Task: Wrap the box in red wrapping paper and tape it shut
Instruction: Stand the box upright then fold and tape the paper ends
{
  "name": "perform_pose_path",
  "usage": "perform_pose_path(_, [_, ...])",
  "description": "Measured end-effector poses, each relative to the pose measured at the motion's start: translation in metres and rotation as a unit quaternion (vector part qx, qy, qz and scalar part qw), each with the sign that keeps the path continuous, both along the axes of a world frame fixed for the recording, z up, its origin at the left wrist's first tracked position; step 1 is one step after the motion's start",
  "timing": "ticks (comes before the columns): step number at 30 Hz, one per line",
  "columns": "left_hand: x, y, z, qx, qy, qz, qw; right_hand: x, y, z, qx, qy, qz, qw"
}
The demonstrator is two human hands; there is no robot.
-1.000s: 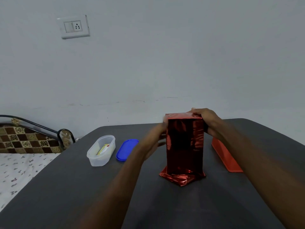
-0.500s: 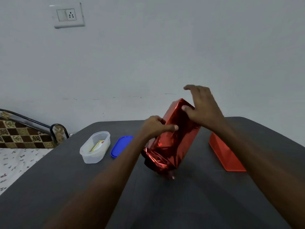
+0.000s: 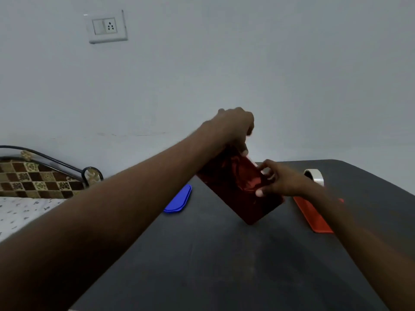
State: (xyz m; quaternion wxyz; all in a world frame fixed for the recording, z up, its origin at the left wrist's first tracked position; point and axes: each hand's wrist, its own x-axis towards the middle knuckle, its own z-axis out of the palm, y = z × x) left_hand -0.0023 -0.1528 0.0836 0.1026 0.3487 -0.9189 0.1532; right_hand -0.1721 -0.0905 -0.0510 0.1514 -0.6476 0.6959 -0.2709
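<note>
- A home bedroom, plainly furnished.
- A bed [image 3: 20,212] with a patterned sheet and a black metal headboard [image 3: 51,167] at left.
- A dark surface [image 3: 224,265] against a bare wall with a switch socket [image 3: 107,26].

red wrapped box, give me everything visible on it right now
The red wrapped box is a tall, narrow block covered in shiny, foil-like red paper, creased and crumpled toward its upper end. It is tilted, upper end leaning left, lower corner down near the dark table; contact there is unclear. The left hand grips the upper end from above; the right hand holds its right side, thumb on the front face. No tape is discernible on it.
</note>
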Motion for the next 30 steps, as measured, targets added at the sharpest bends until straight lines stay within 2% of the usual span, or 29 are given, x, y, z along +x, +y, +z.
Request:
perform_pose_path(3, [0.007, -0.005, 0.010, -0.065, 0.084, 0.003, 0.994, -0.004, 0.006, -0.022, 0.023, -0.030, -0.025, 0.999])
perform_pose_path(6, [0.007, -0.007, 0.004, -0.002, 0.148, 0.032, 0.988, -0.005, 0.008, -0.031, 0.047, -0.044, -0.035, 0.997])
perform_pose_path(9, [-0.002, -0.004, -0.007, 0.067, 0.180, 0.040, 0.981, -0.009, 0.007, -0.023, 0.056, -0.057, -0.028, 0.996])
perform_pose_path(12, [-0.016, 0.002, -0.013, 0.090, 0.215, 0.025, 0.972, -0.015, 0.005, -0.003, 0.002, -0.098, -0.023, 0.995])
perform_pose_path(14, [-0.022, 0.004, -0.010, 0.113, 0.216, 0.007, 0.970, -0.020, 0.006, 0.008, -0.030, -0.158, -0.011, 0.987])
perform_pose_path(16, [-0.027, 0.008, -0.002, 0.118, 0.217, -0.011, 0.969, -0.023, 0.011, 0.012, -0.028, -0.209, 0.006, 0.977])
perform_pose_path(21, [-0.035, 0.018, 0.017, 0.082, 0.260, -0.054, 0.961, -0.027, 0.016, 0.004, -0.025, -0.235, 0.014, 0.972])
perform_pose_path(23, [-0.032, 0.023, 0.021, 0.099, 0.272, -0.096, 0.952, -0.031, 0.016, 0.001, -0.026, -0.243, 0.017, 0.970])
perform_pose_path(25, [-0.024, 0.027, 0.029, 0.135, 0.213, -0.117, 0.961, -0.034, 0.018, -0.002, -0.029, -0.249, 0.018, 0.968])
perform_pose_path(28, [-0.009, 0.026, 0.037, 0.174, 0.007, -0.054, 0.983, -0.036, 0.020, -0.004, -0.034, -0.252, 0.023, 0.967])
perform_pose_path(30, [-0.001, 0.021, 0.035, 0.144, -0.073, -0.018, 0.987, -0.036, 0.020, -0.003, -0.033, -0.251, 0.028, 0.967])
